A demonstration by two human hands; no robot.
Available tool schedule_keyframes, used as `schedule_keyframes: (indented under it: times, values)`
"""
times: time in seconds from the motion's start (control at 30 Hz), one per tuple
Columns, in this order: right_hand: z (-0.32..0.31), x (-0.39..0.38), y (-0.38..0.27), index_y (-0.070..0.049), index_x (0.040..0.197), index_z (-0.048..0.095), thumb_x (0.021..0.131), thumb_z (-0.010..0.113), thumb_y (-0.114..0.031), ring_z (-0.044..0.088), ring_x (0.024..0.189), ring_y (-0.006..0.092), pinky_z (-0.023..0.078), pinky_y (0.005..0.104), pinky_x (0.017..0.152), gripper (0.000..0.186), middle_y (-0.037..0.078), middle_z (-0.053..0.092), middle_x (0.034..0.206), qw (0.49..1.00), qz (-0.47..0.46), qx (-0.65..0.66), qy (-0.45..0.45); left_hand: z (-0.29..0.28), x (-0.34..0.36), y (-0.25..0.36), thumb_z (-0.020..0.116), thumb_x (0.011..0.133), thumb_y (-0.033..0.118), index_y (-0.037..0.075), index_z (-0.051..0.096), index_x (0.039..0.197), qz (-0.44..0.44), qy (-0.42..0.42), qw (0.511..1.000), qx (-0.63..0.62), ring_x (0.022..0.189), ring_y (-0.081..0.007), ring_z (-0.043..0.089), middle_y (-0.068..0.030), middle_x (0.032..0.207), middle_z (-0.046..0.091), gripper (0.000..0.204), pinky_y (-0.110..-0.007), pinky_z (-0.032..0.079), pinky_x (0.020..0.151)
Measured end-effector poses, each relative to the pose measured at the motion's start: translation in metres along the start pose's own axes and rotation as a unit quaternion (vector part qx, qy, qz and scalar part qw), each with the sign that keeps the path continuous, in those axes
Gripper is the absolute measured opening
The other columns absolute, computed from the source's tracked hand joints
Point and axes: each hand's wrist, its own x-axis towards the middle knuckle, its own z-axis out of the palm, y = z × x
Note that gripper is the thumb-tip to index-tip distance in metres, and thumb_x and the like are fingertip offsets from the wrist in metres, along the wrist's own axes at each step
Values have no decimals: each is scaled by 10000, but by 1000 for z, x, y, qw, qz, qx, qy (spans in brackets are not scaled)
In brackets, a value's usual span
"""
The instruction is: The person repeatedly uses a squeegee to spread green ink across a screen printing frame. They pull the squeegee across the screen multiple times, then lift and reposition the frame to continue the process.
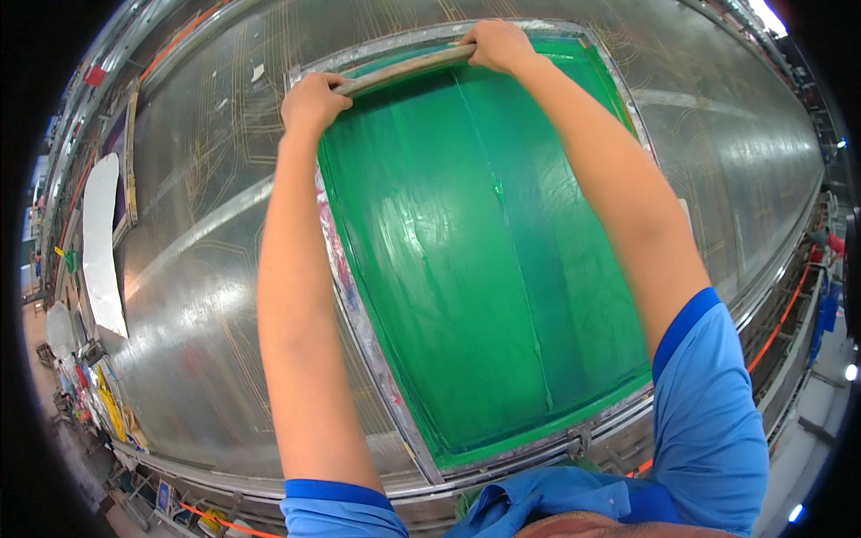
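Observation:
Both my arms stretch out to the far end of a green screen-printing frame (pixel 448 224) that lies on a long metal table. Between my hands runs a squeegee (pixel 408 70) with a long wooden handle, set across the mesh near the far edge. My left hand (pixel 312 103) grips its left end, and my right hand (pixel 499 47) grips its right end. Most of the squeegee's blade is hidden under the handle. Streaks and a ridge of green ink (pixel 499 188) run lengthwise along the mesh.
The metal table (pixel 206 359) extends to both sides, marked with thin lines. A curved white sheet (pixel 103 242) lies at the left. Metal rails (pixel 771 305) edge the table, with an orange cable (pixel 780 327) along the right. Assorted items (pixel 103 394) crowd the lower left.

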Motion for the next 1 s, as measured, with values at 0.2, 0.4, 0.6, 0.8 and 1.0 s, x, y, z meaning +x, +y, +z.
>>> schedule_keyframes:
  times: [0.2,0.4,0.6,0.8,1.0]
  values:
    - [3,-136,-22,-179,977,777,692,716,-97,669,951,312,559,447,820,303,101,710,933,999,-25,39,-10,30,-140,23,745,675,94,252,781,1058,78,115,990,14,924,-267,624,1,974,735,415,-390,489,822]
    - [-38,-357,-67,-136,990,725,654,731,-57,615,947,274,547,404,804,346,65,655,946,992,-74,89,-39,44,-362,64,760,611,12,219,777,1057,35,46,998,-31,909,-261,625,33,1154,726,492,-357,512,850]
    - [-72,-548,-108,-88,989,685,589,766,-44,597,939,266,522,396,777,411,57,607,939,974,-104,176,-97,46,-579,111,676,588,-50,254,777,1053,-22,-11,999,-23,934,-238,608,65,1155,728,564,-365,454,806]
    - [-104,-626,-119,-55,1003,709,665,827,-179,631,934,239,532,364,789,379,63,661,952,951,-144,190,-199,34,-668,137,677,588,-47,268,771,1062,-59,-42,996,-44,962,-226,586,94,1156,722,577,-378,428,801]
    - [-71,-465,80,-54,1069,740,866,744,-257,684,883,216,528,341,818,287,105,742,968,918,102,381,31,32,-643,142,676,666,-25,233,757,994,-67,-29,997,25,1005,-214,602,54,1063,726,426,-398,414,862]
